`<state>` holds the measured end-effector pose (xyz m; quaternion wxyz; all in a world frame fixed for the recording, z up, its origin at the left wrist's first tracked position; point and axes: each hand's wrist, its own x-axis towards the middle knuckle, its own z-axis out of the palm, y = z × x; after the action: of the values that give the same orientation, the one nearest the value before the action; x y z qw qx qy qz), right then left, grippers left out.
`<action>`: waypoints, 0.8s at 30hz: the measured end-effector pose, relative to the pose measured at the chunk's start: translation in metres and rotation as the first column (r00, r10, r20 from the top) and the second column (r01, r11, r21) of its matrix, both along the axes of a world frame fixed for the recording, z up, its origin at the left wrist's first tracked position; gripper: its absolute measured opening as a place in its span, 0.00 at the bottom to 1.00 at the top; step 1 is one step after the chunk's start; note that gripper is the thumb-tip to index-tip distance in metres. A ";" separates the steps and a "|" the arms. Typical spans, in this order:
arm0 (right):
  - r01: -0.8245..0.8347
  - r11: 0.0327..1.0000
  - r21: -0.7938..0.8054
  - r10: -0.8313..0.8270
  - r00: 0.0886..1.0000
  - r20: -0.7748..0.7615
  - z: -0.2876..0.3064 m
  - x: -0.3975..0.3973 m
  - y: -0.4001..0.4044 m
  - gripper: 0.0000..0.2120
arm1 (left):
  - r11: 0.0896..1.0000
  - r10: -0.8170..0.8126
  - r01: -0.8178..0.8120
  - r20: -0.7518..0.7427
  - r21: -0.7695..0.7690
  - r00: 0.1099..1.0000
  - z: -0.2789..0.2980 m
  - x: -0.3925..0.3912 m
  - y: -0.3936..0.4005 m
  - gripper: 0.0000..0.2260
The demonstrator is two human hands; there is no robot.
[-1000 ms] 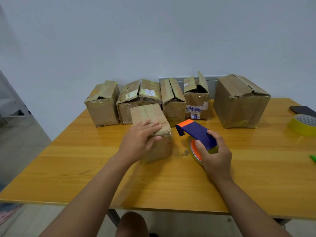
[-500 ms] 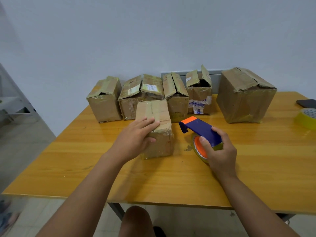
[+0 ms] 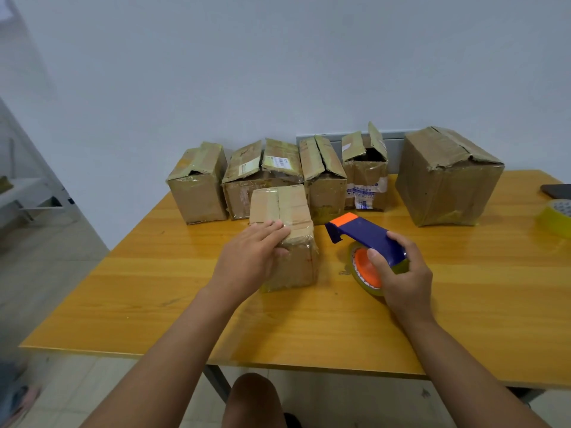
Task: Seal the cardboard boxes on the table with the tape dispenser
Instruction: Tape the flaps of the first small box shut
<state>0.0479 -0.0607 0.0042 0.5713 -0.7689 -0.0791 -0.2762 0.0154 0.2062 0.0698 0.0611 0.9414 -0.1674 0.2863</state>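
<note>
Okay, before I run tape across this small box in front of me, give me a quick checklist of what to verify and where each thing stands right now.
1. Flaps of the small box closed flat: ok, with shiny tape already over the top.
2. Box held steady: ok, left hand rests on its near top edge.
3. Tape dispenser gripped: ok, right hand wraps it, orange tip toward the box.
4. Dispenser touching the box: not ok, it sits beside it, apart.
5. Free tape end ready at the tip: cannot tell.
6. Row of boxes behind: not ok, the box with blue print stands open.
</note>
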 end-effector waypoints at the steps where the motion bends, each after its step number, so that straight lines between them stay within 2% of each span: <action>1: -0.009 1.000 0.024 0.009 1.000 -0.013 0.001 0.000 0.000 0.27 | 1.000 0.001 -0.001 0.021 0.023 1.000 0.000 0.000 0.000 0.17; 4: -0.046 0.996 0.080 0.048 0.999 -0.023 0.011 0.000 -0.004 0.28 | 0.996 -0.010 0.001 0.092 0.091 0.996 0.000 -0.002 0.003 0.17; 7: -0.102 0.985 0.140 0.102 0.995 0.011 0.028 0.000 -0.008 0.23 | 0.996 -0.026 0.016 0.117 0.086 0.993 -0.002 -0.005 0.012 0.17; 9: -0.155 0.975 0.158 0.149 0.988 0.049 0.042 -0.001 -0.008 0.23 | 0.997 -0.029 0.022 0.095 0.077 0.995 -0.004 -0.003 0.012 0.15; 14: -0.322 0.924 0.206 0.320 0.946 0.046 0.077 0.002 -0.006 0.26 | 0.996 0.000 0.008 -0.096 0.087 0.995 -0.003 -0.004 0.011 0.21; 16: -0.393 0.885 0.249 0.404 0.915 0.009 0.088 0.006 -0.004 0.29 | 1.000 0.003 -0.002 -0.213 0.005 0.977 0.004 -0.008 0.013 0.21; 18: -0.450 0.848 0.279 0.475 0.879 -0.028 0.096 0.010 -0.002 0.30 | 0.982 -0.038 -0.023 -0.313 -0.190 0.949 0.015 -0.013 0.013 0.22; 19: -0.479 0.827 0.295 0.512 0.858 -0.043 0.100 0.012 -0.001 0.30 | 0.935 -0.086 -0.035 -0.321 -0.354 0.943 0.022 -0.015 0.011 0.22; 20: -0.511 0.800 0.315 0.552 0.832 -0.052 0.103 0.013 0.000 0.31 | 0.843 -0.126 -0.041 -0.271 -0.536 0.954 0.031 -0.016 0.008 0.19; 22: -0.563 0.744 0.362 0.620 0.782 -0.059 0.106 0.016 0.002 0.33 | 0.553 -0.121 -0.075 -0.169 -0.830 0.978 0.048 -0.014 0.003 0.13; 24: -0.597 0.689 0.411 0.673 0.738 -0.057 0.108 0.018 0.006 0.35 | 0.285 -0.175 -0.195 -0.251 -0.938 0.952 0.066 -0.012 -0.002 0.17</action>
<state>0.0655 -0.0550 0.1127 0.7688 -0.5967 -0.2296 0.0101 0.0034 0.2047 0.1354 0.6349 0.7493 0.0548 0.1802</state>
